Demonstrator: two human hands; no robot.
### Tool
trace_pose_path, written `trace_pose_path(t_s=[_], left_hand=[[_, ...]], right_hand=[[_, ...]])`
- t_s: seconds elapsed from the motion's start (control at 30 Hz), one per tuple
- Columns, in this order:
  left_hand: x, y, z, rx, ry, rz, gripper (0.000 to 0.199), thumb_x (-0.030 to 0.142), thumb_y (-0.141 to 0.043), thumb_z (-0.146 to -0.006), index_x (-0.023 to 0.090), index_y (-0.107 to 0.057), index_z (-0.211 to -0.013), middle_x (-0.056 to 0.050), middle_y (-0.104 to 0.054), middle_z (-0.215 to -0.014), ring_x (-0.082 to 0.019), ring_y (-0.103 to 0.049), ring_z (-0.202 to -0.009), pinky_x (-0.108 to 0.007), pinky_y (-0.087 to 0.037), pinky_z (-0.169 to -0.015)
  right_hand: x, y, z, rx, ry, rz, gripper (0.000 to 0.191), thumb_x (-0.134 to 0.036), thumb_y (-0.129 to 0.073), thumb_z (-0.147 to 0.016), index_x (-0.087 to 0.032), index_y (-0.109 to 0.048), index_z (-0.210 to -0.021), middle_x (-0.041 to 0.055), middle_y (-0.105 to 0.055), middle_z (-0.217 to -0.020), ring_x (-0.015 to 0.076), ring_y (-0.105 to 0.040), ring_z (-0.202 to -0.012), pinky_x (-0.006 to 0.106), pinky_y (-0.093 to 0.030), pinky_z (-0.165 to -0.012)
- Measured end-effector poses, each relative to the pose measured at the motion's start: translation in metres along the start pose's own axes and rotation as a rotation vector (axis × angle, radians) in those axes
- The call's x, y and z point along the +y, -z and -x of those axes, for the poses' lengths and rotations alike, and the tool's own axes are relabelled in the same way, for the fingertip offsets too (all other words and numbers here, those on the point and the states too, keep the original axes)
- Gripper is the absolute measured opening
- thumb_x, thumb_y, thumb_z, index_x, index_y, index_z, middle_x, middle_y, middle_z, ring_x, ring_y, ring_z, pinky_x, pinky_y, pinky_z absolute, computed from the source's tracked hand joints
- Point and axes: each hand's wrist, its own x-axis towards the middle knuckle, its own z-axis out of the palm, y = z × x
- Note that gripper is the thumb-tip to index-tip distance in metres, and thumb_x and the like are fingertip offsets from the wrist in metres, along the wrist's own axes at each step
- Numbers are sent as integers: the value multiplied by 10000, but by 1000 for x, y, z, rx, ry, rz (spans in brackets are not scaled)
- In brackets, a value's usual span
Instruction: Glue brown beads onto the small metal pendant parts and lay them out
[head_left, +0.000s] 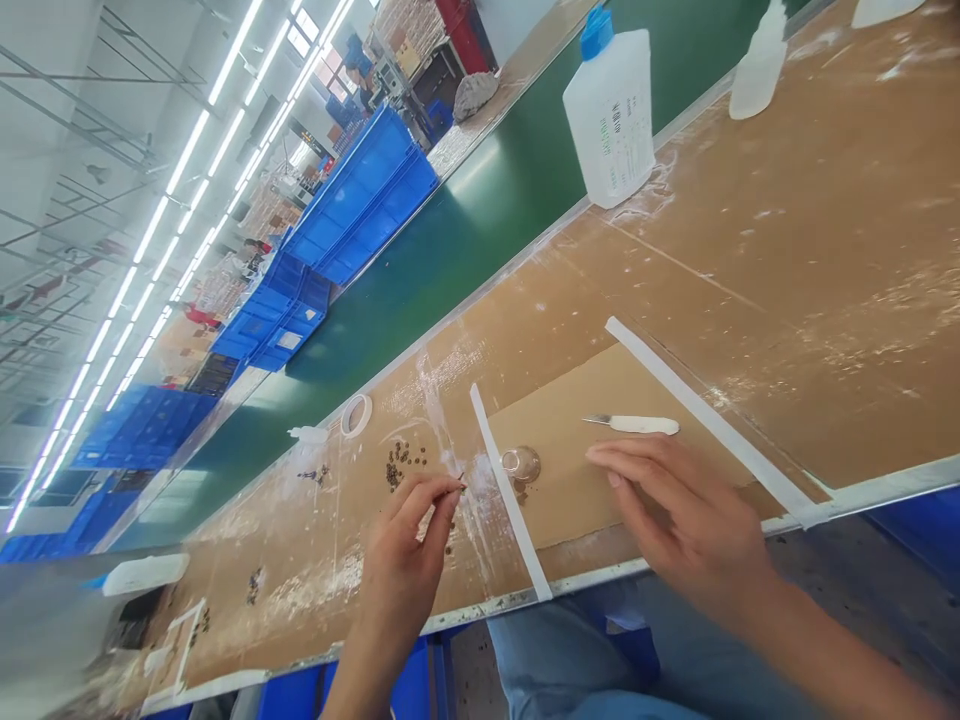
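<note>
My left hand [411, 535] pinches a tiny dark piece [461, 482] between thumb and forefinger, raised over the tabletop; its exact kind is too small to tell. Behind that hand lies a scatter of small dark round pieces [395, 468]. My right hand [675, 500] is open, fingers stretched out and holding nothing, just beside a small knife [643, 424] with a white handle. The knife lies on a brown cardboard sheet [570, 500], its blade pointing left. Between my hands, a small round cup [523, 463] sits near the sheet's left edge.
White strips [510, 490] flank the cardboard. A tape roll [356, 415] and a small white bottle [309, 435] lie farther left. A large white bottle [615, 120] with a blue cap stands by the green conveyor belt [480, 220]. Blue crates [360, 200] line its far side.
</note>
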Motion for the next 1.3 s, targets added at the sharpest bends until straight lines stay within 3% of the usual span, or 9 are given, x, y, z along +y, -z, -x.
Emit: trace_pose_path(t_s=[0.13,0.27,0.43,0.67,0.8,0.97,1.3], left_hand=[[-34,8,43,64,186,-25,123,295,-598,-911,229,-702,-905,-30,-737,-893,-190,-706,-854,-296,-561,-772],[-69,2,84,74,298,-17,146,320,-606,-902,221,-714,-914,-37,-756,-889,-205,-720,-855,-323,-581,-782],[-87,-12,105,73,365,56,163,318,-595,-907,218,-722,-918,-42,-762,-888,-204,-724,-836,-330,-584,-774],[-89,-14,105,68,402,146,162,297,-587,-916,207,-721,-935,-48,-767,-879,-201,-732,-833,-320,-581,-767],[-76,-18,107,60,377,171,159,289,-578,-921,208,-714,-937,-17,-738,-758,-176,-718,-720,-288,-573,-692],[-63,-26,105,44,368,159,161,265,-558,-928,206,-708,-920,-18,-732,-790,-166,-710,-706,-276,-567,-660],[-64,-24,95,3,204,65,162,197,-520,-937,207,-682,-927,-9,-726,-775,-151,-694,-676,-255,-545,-633]], right_hand=[[1,1,2,-39,3,34,261,-89,-530,-893,-199,-603,-1118,47,-675,-1012,157,-642,-959,327,-506,-898],[0,2,3,-59,3,77,258,-121,-530,-906,-231,-601,-1129,27,-683,-1014,147,-653,-956,310,-512,-909],[-4,2,4,-86,14,151,240,-143,-541,-911,-245,-610,-1118,13,-694,-1009,133,-660,-967,262,-508,-918],[-1,2,5,-137,-1,183,193,-237,-519,-936,-244,-630,-1094,18,-707,-1003,129,-667,-960,250,-508,-916],[-2,0,5,-126,-10,193,197,-257,-521,-931,-273,-630,-1094,7,-712,-1002,146,-681,-932,287,-532,-890],[-4,0,6,-125,-6,206,200,-227,-538,-922,-264,-633,-1094,9,-713,-997,137,-680,-937,264,-528,-882],[-1,-1,8,-99,9,220,203,-190,-535,-920,-236,-637,-1089,19,-709,-984,128,-676,-937,253,-520,-911]])
